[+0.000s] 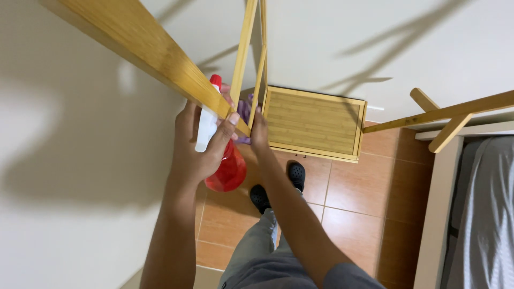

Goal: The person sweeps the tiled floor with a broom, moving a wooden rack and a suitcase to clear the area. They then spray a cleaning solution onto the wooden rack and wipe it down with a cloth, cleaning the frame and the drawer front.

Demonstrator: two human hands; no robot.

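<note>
My left hand (199, 145) grips a spray bottle (227, 171) with a red body, white head and red tip. It is held close under a bamboo bar (134, 43) of a wooden rack. My right hand (259, 131) presses a purple cloth (244, 109) against the thin upright bamboo slats (245, 48) of the rack. Most of the cloth is hidden behind the slats and my fingers.
A bamboo box-shaped shelf (313, 124) sits low by the white wall (69, 160). More bamboo pegs (444, 115) jut in from the right. A bed with grey sheet (490, 214) stands at right. My black shoes (295, 174) rest on the orange tiled floor (364, 192).
</note>
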